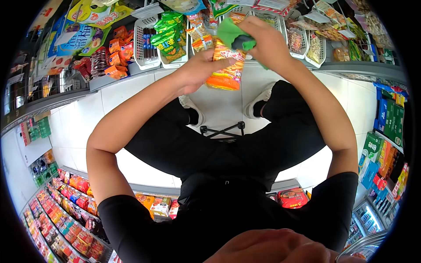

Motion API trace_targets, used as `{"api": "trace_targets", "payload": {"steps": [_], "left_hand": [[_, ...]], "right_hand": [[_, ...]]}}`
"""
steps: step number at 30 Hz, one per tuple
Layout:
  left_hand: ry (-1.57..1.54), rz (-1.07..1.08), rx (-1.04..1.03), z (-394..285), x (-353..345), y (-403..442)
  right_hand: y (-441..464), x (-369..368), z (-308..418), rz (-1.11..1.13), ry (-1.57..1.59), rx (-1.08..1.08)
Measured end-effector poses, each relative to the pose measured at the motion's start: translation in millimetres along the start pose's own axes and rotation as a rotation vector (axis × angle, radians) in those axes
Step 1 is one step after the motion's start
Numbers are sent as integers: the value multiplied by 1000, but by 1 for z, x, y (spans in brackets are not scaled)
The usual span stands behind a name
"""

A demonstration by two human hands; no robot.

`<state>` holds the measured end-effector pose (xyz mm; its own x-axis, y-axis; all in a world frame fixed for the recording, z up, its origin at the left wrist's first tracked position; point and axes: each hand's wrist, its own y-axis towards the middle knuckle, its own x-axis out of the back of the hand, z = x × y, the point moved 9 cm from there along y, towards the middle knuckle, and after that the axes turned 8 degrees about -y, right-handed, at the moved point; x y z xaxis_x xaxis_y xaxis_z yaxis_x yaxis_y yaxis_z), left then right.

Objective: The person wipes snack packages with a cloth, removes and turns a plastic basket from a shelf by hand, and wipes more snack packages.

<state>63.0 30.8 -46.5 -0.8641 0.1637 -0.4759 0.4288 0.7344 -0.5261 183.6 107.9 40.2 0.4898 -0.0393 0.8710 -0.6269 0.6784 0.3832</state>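
My left hand (197,72) is closed around an orange and yellow snack bag (226,72), its thumb lying across the front. The bag hangs upright in front of the shelf edge. At the bag's upper right, my right hand (265,41) grips a green cloth (232,35) with a dark grey patch. The cloth is bunched against the top of the bag and hides part of it. Just behind, a white basket (175,65) holds green snack bags (171,41). Smaller orange-striped packets (199,35) lie beside my left hand.
More white baskets, such as one with small packets (296,41), line the shelf. Orange packets (118,52) lie to the left. My knees and a folding stool (223,129) are below on the white floor (127,94). Stocked shelves (70,210) and stacked boxes (390,118) stand around.
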Motion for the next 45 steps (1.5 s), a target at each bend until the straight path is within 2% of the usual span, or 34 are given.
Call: {"api": "trace_targets", "payload": {"steps": [2, 5, 8, 10, 12, 16, 21, 24, 28, 30, 32, 35, 39, 42, 45], "left_hand": [[-21, 35, 32, 6, -4, 1], [-114, 10, 113, 7, -1, 4], [-122, -77, 41, 1, 15, 10], [-68, -124, -32, -6, 18, 10], [-87, -80, -25, -7, 10, 3], [-31, 21, 22, 10, 9, 8], [-69, 124, 112, 21, -4, 6], [-86, 64, 96, 19, -1, 9], [-92, -14, 38, 12, 4, 7], [-95, -67, 48, 12, 5, 3], [-100, -19, 46, 16, 5, 5], [-139, -16, 45, 15, 3, 2], [-213, -59, -11, 3, 3, 5], [-237, -120, -36, 0, 12, 5], [-264, -92, -34, -1, 9, 4]], "right_hand": [[-1, -5, -9, 18, -10, -21], [0, 11, 14, -36, -26, -33], [5, 28, 36, -110, 11, 47], [2, 15, 45, 6, 0, 113], [-1, 7, 51, 84, 7, 102], [5, -5, 19, 94, -17, 59], [7, 10, -11, 13, -100, -71], [11, 34, 8, -123, -24, -51], [-2, 5, 38, 139, 46, 15], [-1, -5, 29, 137, 54, -1], [3, -7, 10, 153, 35, -33], [1, -6, -21, 84, -67, -106], [11, 25, 9, -76, 24, -26], [5, 9, 34, 85, 113, 91], [7, 1, 24, 93, 66, 64]]}}
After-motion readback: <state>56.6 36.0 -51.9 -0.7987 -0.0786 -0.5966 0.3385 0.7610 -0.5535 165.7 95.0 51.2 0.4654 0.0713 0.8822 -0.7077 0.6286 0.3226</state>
